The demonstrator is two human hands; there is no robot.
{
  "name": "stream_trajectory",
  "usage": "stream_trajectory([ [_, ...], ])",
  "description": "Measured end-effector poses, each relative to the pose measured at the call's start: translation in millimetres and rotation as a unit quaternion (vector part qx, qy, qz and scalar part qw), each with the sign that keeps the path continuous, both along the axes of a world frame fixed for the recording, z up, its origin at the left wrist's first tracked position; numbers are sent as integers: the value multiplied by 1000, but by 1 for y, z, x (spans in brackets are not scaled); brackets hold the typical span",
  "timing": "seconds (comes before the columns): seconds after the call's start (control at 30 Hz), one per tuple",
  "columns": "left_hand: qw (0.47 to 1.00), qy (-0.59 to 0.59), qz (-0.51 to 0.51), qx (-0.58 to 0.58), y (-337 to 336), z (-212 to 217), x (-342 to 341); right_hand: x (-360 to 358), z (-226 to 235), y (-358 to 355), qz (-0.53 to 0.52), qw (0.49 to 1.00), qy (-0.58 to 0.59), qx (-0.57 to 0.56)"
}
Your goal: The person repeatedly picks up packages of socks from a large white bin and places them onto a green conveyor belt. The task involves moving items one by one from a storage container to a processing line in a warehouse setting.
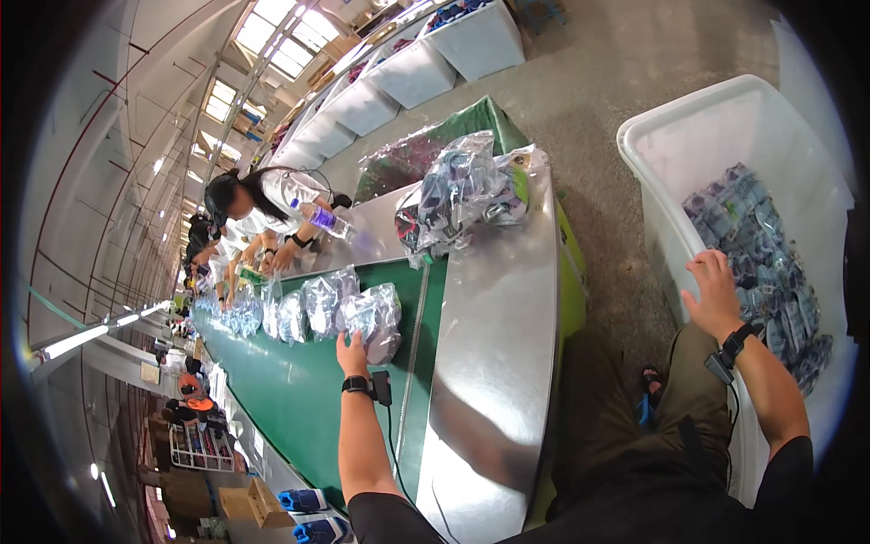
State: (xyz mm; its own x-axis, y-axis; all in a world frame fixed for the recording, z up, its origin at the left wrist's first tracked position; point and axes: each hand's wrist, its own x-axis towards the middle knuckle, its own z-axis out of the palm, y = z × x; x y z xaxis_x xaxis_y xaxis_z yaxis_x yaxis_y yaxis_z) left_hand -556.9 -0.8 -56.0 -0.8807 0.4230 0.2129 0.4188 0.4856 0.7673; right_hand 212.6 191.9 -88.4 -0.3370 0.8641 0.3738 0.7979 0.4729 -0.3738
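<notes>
Left hand (352, 351) touching bagged pack (376, 319); right hand (715, 295) over bin rim (666, 240).

One head-worn fisheye looks steeply down, close over the green conveyor belt (290, 399), its rim probably distorted.

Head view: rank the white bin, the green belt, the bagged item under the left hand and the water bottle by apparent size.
1. Green belt
2. White bin, nearer the camera, so unsure against the belt
3. Bagged item under the left hand
4. Water bottle, farther off
</notes>
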Motion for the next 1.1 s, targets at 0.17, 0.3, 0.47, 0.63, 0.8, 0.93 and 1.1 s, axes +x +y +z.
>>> stream_trajectory([
  [0.17,967,-247,57,31,-2,-16,2,0,1,-4,-11,1000,-21,-9],
  [0.3,959,-275,-43,43,-7,-15,45,0,-1,-3,-8,999,-40,14],
  [0.47,965,-117,-135,194,-29,-10,146,1,-3,-3,-11,999,-36,12],
  [0.63,953,-3,-245,179,-74,25,228,2,-6,-4,-8,999,-37,20],
  [0.8,916,-307,-191,173,-108,49,272,3,-7,-5,-1,998,-66,17],
  [0.93,900,-336,-224,167,-90,52,303,2,-5,-4,-5,998,-59,2],
  [1.1,874,-379,-248,175,-57,52,312,4,-8,-7,-12,999,-35,-6],
])
